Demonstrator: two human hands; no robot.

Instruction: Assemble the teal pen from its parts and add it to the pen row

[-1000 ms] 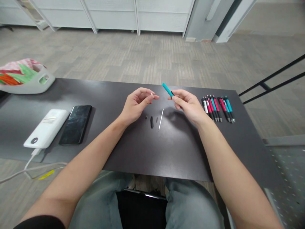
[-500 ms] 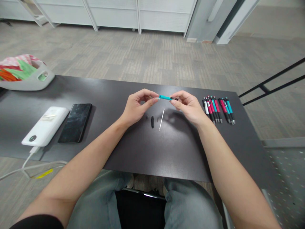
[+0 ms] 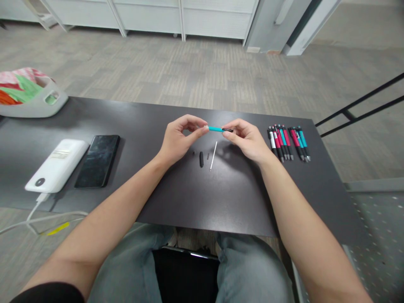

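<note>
Teal barrel [image 3: 215, 128] now level; left hand [image 3: 178, 139] seemingly touching.

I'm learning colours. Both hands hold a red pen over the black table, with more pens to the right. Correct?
No, the head view shows the pen in the left hand and right hand is teal, not red; the rest is right.

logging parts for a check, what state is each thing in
barrel, held level over the table, a hand pinching each end
left hand, shut on the barrel's left end
right hand, shut on its black-tipped end
refill, loose, flat on the table
black piece, loose, beside the refill
pens, whole, in a row on the table
phone, face up, screen dark
power bank, cable plugged in
</note>
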